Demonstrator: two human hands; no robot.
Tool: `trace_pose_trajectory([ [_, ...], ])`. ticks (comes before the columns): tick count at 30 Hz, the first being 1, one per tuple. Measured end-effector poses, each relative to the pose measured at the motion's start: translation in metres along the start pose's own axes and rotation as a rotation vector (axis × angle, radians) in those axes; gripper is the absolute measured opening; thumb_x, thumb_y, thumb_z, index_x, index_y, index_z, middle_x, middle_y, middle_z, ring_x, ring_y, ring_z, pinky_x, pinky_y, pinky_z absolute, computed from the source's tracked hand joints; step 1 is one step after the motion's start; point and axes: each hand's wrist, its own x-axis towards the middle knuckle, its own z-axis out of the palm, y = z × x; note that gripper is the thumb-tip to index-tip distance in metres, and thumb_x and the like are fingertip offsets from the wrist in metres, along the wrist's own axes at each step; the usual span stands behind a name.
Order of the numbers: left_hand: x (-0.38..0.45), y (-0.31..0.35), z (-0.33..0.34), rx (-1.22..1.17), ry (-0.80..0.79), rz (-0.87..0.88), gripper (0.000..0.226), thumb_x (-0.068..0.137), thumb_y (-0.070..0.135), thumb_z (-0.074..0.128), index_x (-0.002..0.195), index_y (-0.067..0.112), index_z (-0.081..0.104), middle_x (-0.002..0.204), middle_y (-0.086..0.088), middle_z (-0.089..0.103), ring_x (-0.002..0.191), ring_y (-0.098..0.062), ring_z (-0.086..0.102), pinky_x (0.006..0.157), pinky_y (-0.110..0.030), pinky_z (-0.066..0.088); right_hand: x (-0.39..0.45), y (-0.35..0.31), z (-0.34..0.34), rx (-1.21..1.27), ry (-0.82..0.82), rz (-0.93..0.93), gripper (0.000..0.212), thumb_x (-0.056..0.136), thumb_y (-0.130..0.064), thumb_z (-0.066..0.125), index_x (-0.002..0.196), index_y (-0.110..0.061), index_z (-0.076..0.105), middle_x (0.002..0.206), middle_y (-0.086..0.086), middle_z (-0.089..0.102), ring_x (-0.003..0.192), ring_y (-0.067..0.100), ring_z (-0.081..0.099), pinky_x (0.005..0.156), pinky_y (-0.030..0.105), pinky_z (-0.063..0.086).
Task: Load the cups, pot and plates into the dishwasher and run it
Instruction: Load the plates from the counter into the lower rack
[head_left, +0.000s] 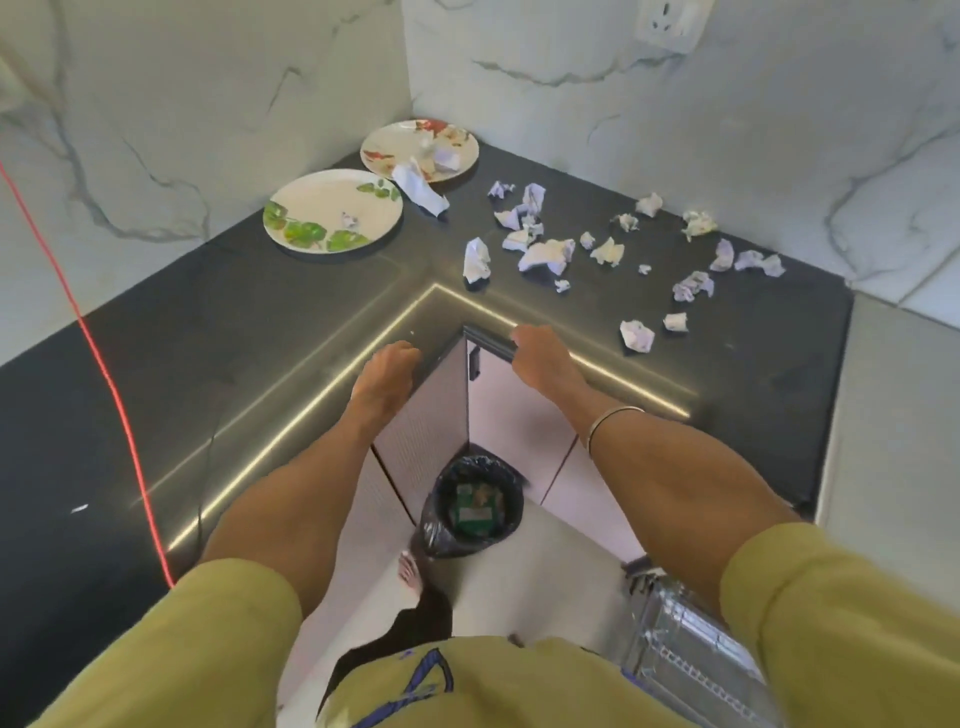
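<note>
Now gripping cupboard doors by their top edge: left hand, right hand, fingers curled over. Beyond, two plates; below, bin.

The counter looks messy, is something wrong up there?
Yes. Crumpled paper scraps lie scattered over the dark counter, and more paper sits on both plates in the corner. Nothing looks broken or spilled.
</note>
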Motion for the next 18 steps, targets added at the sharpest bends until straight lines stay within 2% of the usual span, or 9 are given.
trace_pose_trajectory([
  [2,0.03,-0.013,-0.008,-0.007,0.013,-0.003,0.03,0.082,-0.008,0.052,0.104,0.003,0.07,0.106,-0.017,0.065,0.096,-0.039,0.063,0.081,-0.045,0.051,0.031,-0.003,0.0,0.007,0.006,0.0,0.047,0.087,0.002,0.049,0.132,-0.005,0.058,0.132,0.016,0.06,0.124,0.033,0.054,0.101,0.036,0.043],
  [4,0.061,-0.026,-0.016,-0.009,0.003,-0.007,0.029,0.085,-0.005,0.054,0.109,0.0,0.07,0.109,-0.021,0.065,0.101,-0.041,0.062,0.086,-0.045,0.049,0.067,-0.007,0.001,-0.017,0.037,-0.022,0.046,0.084,0.003,0.048,0.127,-0.005,0.061,0.127,0.017,0.062,0.12,0.035,0.056,0.099,0.039,0.046],
  [7,0.113,-0.053,-0.026,0.0,0.0,0.032,0.03,0.082,-0.009,0.053,0.105,-0.002,0.071,0.106,-0.023,0.067,0.102,-0.042,0.062,0.087,-0.045,0.047,0.123,-0.017,-0.003,-0.042,0.075,-0.035,0.042,0.081,0.0,0.045,0.117,-0.006,0.065,0.118,0.016,0.066,0.11,0.036,0.061,0.091,0.042,0.051],
  [12,0.187,-0.096,-0.049,0.069,-0.075,0.082,0.037,0.077,-0.011,0.054,0.103,0.005,0.075,0.103,-0.019,0.07,0.101,-0.04,0.063,0.085,-0.043,0.048,0.214,-0.035,-0.018,-0.054,0.089,0.015,0.023,0.086,-0.008,0.05,0.101,-0.008,0.067,0.104,0.017,0.069,0.099,0.037,0.065,0.08,0.037,0.051],
  [16,0.239,-0.134,-0.053,0.15,-0.16,0.065,0.03,0.077,-0.009,0.058,0.098,0.004,0.075,0.099,-0.021,0.071,0.1,-0.041,0.065,0.087,-0.046,0.05,0.26,-0.042,-0.012,0.022,0.108,0.023,0.024,0.086,-0.008,0.052,0.104,-0.01,0.067,0.109,0.013,0.067,0.104,0.032,0.063,0.086,0.038,0.051],
  [18,0.26,-0.147,-0.051,0.179,-0.181,0.047,0.03,0.078,-0.009,0.057,0.1,0.005,0.074,0.1,-0.021,0.07,0.1,-0.041,0.064,0.087,-0.046,0.049,0.275,-0.04,-0.008,0.052,0.087,0.037,0.03,0.086,-0.005,0.053,0.112,-0.01,0.066,0.116,0.013,0.064,0.109,0.032,0.061,0.091,0.038,0.051],
])
